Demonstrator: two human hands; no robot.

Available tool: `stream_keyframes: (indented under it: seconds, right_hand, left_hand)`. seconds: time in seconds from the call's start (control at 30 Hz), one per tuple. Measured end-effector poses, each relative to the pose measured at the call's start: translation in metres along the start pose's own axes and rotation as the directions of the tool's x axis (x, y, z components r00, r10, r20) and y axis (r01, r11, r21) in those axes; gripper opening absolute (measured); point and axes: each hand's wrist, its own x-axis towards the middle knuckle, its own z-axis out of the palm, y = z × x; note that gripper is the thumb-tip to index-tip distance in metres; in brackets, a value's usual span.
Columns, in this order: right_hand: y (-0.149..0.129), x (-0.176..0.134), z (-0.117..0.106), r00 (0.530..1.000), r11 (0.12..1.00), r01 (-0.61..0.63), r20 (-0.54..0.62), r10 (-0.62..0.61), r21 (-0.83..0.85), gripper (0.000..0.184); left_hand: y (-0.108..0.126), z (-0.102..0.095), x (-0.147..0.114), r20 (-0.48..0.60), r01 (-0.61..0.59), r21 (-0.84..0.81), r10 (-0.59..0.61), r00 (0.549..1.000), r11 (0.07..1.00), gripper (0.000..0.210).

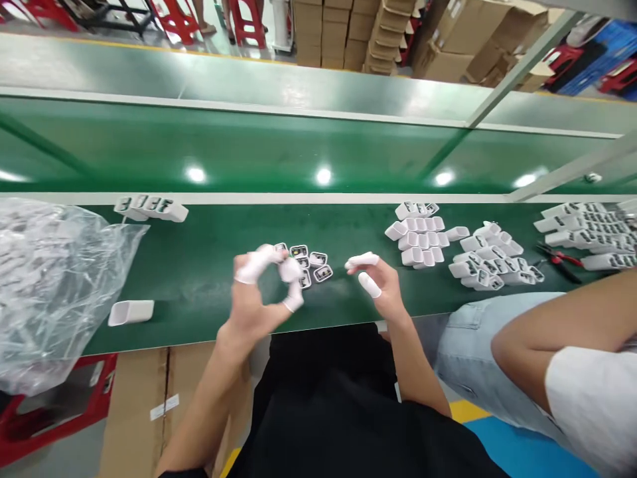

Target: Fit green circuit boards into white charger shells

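Over the long green bench, the left hand, in white fingertip covers, curled thumb and fingers around a blurred white shape; whether they had clamped on it could not be told. The right hand, thumb and fingertips apart, hovered just right of a cluster of small white rectangular cases with dark parts inside. A light grip on their outer walls, clear of the contents, probably suited best. Farther left lay a hollow white case and a clear plastic bag of pale pieces; rightward sat rows of white cases
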Motion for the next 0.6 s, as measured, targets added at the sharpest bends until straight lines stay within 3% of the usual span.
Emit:
stream_keyframes:
  seconds: [0.07,0.13,0.27,0.4,0.5,0.6]
  right_hand:
    - [-0.002,-0.004,-0.001,0.989,0.973,-0.092,0.131,0.065,0.213,0.053]
    - [-0.002,-0.01,-0.006,0.992,0.935,-0.097,0.103,0.066,0.342,0.063]
    - [0.004,-0.021,-0.023,0.989,0.918,0.012,-0.141,0.048,0.396,0.06]
    - [0.01,-0.03,-0.038,0.947,0.918,-0.042,-0.277,0.162,0.394,0.057]
    - [0.016,-0.031,-0.05,0.902,0.907,-0.099,-0.348,0.256,0.41,0.053]
    - [0.019,-0.032,-0.063,0.881,0.898,-0.134,-0.365,0.301,0.418,0.049]
  left_hand:
    - [0.04,0.029,0.009,0.123,-0.26,-0.143,0.278,0.953,0.955,0.081]
    - [0.065,0.058,0.021,0.15,-0.341,-0.23,0.379,0.913,0.912,0.09]
    - [0.074,0.107,0.041,0.168,-0.35,-0.189,0.382,0.909,0.917,0.089]
    - [0.07,0.142,0.048,0.246,-0.467,-0.178,0.498,0.831,0.866,0.078]
    - [0.075,0.157,0.052,0.344,-0.471,-0.215,0.517,0.784,0.856,0.066]
    - [0.083,0.159,0.057,0.444,-0.356,-0.276,0.447,0.777,0.893,0.048]
